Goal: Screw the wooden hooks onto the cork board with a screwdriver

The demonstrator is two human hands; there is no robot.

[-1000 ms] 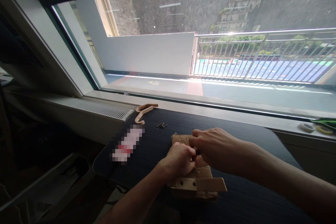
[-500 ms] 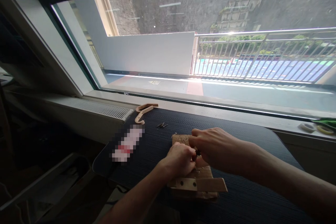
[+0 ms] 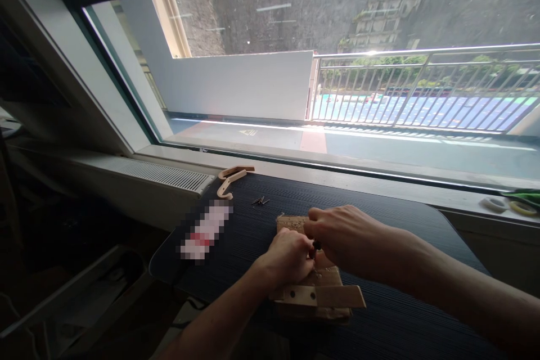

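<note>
Low centre of the frame, the left hand [image 3: 291, 254] and right hand [image 3: 343, 236] meet over the block [image 3: 331, 277] on the bench [image 3: 405, 216], a dark bit [image 3: 316, 244] between them; whether either grip is clamped, I cannot tell

We log bare skin on both arms. Left hand [image 3: 291, 253]: bare, rounded knuckles, bare wrist. Left forearm [image 3: 225, 309]: uncovered as far as we see, slim at the wrist, broader toward the elbow, lower part in shadow. Right hand [image 3: 340, 236]: bare, knuckles standing out a bit. Right forearm [image 3: 455, 287]: uncovered, smooth, same taper. Fingertips mostly hidden; we can't make out nails.
</note>
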